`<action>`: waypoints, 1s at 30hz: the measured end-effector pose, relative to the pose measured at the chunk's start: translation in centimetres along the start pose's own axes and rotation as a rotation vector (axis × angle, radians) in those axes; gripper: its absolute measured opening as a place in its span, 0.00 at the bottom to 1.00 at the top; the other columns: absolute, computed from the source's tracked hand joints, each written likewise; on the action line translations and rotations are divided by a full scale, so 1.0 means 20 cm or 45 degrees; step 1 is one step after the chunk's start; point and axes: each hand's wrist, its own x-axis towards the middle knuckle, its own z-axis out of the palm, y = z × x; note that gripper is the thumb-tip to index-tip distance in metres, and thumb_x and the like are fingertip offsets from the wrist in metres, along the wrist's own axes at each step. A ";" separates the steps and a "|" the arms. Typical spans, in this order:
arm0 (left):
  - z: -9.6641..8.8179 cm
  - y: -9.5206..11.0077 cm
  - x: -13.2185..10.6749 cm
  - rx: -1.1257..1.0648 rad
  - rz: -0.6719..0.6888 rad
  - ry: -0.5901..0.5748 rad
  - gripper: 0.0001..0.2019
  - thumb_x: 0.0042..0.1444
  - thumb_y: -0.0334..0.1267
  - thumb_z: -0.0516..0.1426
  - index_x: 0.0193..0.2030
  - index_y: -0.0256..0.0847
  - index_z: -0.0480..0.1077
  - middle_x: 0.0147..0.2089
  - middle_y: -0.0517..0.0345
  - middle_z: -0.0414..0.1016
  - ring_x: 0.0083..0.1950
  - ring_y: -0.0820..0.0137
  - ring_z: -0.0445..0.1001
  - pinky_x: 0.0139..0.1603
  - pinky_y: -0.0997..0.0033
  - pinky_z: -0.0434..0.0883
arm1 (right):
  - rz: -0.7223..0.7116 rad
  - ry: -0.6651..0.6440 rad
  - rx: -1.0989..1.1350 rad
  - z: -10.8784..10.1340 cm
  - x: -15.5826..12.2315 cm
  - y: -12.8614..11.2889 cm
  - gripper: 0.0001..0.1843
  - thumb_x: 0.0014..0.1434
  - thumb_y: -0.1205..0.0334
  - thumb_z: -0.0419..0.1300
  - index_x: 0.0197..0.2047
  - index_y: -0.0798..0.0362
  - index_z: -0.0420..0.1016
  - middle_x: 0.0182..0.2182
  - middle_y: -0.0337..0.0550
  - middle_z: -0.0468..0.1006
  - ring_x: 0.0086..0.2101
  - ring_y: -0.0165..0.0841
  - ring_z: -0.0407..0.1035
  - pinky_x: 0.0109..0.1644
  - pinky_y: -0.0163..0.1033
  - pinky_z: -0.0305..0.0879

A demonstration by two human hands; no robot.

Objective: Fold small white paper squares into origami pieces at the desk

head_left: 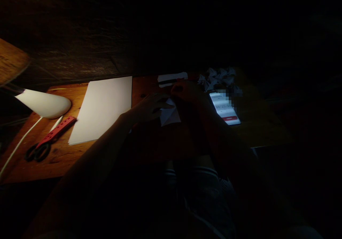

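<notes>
A small white folded paper (171,115) with visible crease lines lies on the wooden table in front of me. My left hand (148,107) is at its left side, fingers stretched out and slightly apart, their tips resting on the paper. Just beyond the paper's upper edge is my right hand (184,90), in deep shadow with its fingers curled closed. Whether something is pinched in them is hidden. White paper strips (172,77) lie right behind my right hand.
At left stand a lamp (44,101) with its cord, scissors (39,151) and a red perforated strip (57,130). A white paper stack (104,107) lies left of my hands. To the right are a lit phone (224,107) and several folded paper pieces (216,77). The table (64,166) darkens rightward.
</notes>
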 end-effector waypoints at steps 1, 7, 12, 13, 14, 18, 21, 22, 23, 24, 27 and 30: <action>0.00 0.00 0.00 -0.004 0.000 0.002 0.29 0.63 0.29 0.57 0.68 0.56 0.77 0.80 0.54 0.64 0.77 0.50 0.63 0.77 0.35 0.64 | -0.002 -0.002 0.006 0.00 0.00 0.00 0.09 0.62 0.69 0.67 0.44 0.53 0.88 0.46 0.47 0.88 0.47 0.41 0.78 0.54 0.44 0.70; -0.01 0.00 0.00 -0.018 0.000 0.001 0.28 0.64 0.29 0.57 0.68 0.56 0.77 0.80 0.55 0.63 0.77 0.51 0.63 0.78 0.35 0.63 | -0.005 0.014 -0.006 0.01 0.01 0.01 0.10 0.62 0.70 0.67 0.44 0.53 0.89 0.47 0.48 0.88 0.48 0.42 0.78 0.56 0.46 0.69; -0.01 -0.01 0.00 -0.016 0.002 0.003 0.29 0.63 0.28 0.57 0.67 0.58 0.78 0.81 0.58 0.63 0.77 0.51 0.63 0.77 0.35 0.63 | -0.008 -0.010 -0.004 0.01 0.01 0.01 0.10 0.63 0.70 0.67 0.46 0.54 0.89 0.47 0.48 0.88 0.48 0.41 0.79 0.55 0.44 0.69; -0.01 -0.01 0.00 -0.014 0.003 0.005 0.29 0.63 0.29 0.57 0.67 0.59 0.78 0.81 0.59 0.63 0.77 0.52 0.63 0.78 0.35 0.63 | -0.003 -0.004 -0.002 0.01 0.01 0.01 0.10 0.63 0.70 0.67 0.46 0.54 0.89 0.47 0.48 0.88 0.48 0.41 0.79 0.55 0.44 0.70; 0.00 -0.01 0.00 -0.010 0.002 0.007 0.28 0.63 0.29 0.57 0.66 0.59 0.78 0.81 0.59 0.63 0.77 0.52 0.63 0.78 0.35 0.63 | 0.001 0.002 -0.001 0.01 0.01 0.01 0.10 0.63 0.70 0.67 0.46 0.54 0.89 0.48 0.48 0.88 0.48 0.41 0.79 0.55 0.44 0.70; 0.00 -0.02 0.00 -0.002 0.006 0.009 0.27 0.64 0.30 0.57 0.66 0.56 0.79 0.80 0.56 0.64 0.78 0.52 0.62 0.78 0.35 0.63 | 0.006 0.022 -0.002 0.01 0.01 0.00 0.10 0.62 0.70 0.68 0.46 0.54 0.89 0.48 0.48 0.88 0.48 0.41 0.79 0.56 0.44 0.70; 0.00 -0.02 -0.01 -0.010 0.009 0.007 0.28 0.63 0.29 0.57 0.67 0.57 0.78 0.80 0.56 0.64 0.78 0.52 0.62 0.77 0.36 0.64 | 0.007 0.020 0.002 0.01 0.00 0.00 0.10 0.62 0.70 0.67 0.45 0.54 0.89 0.48 0.48 0.88 0.48 0.42 0.79 0.55 0.44 0.71; 0.00 -0.02 -0.01 -0.011 0.007 0.007 0.28 0.63 0.29 0.57 0.67 0.58 0.78 0.80 0.57 0.64 0.78 0.52 0.62 0.77 0.36 0.64 | 0.007 0.015 0.001 0.01 0.00 0.00 0.11 0.62 0.69 0.67 0.45 0.53 0.89 0.48 0.48 0.88 0.47 0.42 0.79 0.55 0.44 0.71; 0.00 -0.02 -0.01 -0.011 0.007 0.007 0.29 0.63 0.29 0.57 0.67 0.58 0.78 0.80 0.56 0.64 0.77 0.51 0.63 0.77 0.36 0.64 | 0.006 0.012 -0.001 0.01 0.00 0.00 0.11 0.62 0.69 0.66 0.46 0.53 0.89 0.48 0.48 0.88 0.47 0.42 0.79 0.54 0.44 0.70; 0.00 -0.02 -0.01 -0.010 0.008 0.008 0.29 0.63 0.29 0.58 0.67 0.58 0.78 0.79 0.56 0.65 0.77 0.51 0.63 0.77 0.36 0.64 | 0.012 0.015 -0.005 0.01 0.00 0.00 0.11 0.63 0.68 0.66 0.46 0.53 0.89 0.47 0.47 0.88 0.47 0.42 0.79 0.54 0.44 0.70; 0.01 -0.03 -0.01 -0.001 0.013 0.015 0.29 0.63 0.30 0.58 0.68 0.58 0.78 0.79 0.56 0.65 0.77 0.52 0.63 0.77 0.36 0.64 | 0.050 0.046 -0.019 0.01 -0.01 -0.01 0.10 0.65 0.65 0.65 0.45 0.53 0.89 0.46 0.48 0.88 0.46 0.43 0.79 0.53 0.44 0.70; 0.01 -0.04 -0.01 0.000 0.016 0.021 0.29 0.63 0.30 0.58 0.68 0.58 0.77 0.78 0.56 0.66 0.77 0.53 0.63 0.77 0.37 0.64 | 0.078 0.093 -0.029 0.04 0.00 -0.02 0.08 0.66 0.63 0.65 0.43 0.53 0.88 0.46 0.49 0.88 0.46 0.43 0.79 0.53 0.45 0.69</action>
